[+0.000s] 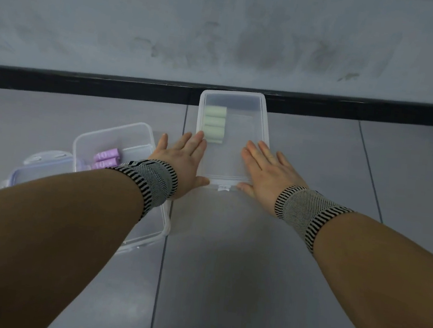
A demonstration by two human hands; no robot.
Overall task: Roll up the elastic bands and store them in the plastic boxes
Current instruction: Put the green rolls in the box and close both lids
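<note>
A clear plastic box (260, 106) stands on the floor against the black skirting, holding several rolled pale green bands (214, 124) along its left side. My left hand (183, 159) lies flat with straight fingers on the box's near left edge. My right hand (269, 170) lies flat on its near right part. Both thumbs touch the near rim by the clasp (223, 188). A second clear box (120, 135) to the left holds rolled purple bands (107, 157); my left forearm covers part of it.
A lid with a bluish rim (37, 166) lies at the far left beside the second box. Grey floor tiles (320, 149) stretch around the boxes. A black skirting (83, 84) and a stained grey wall (226, 28) close off the far side.
</note>
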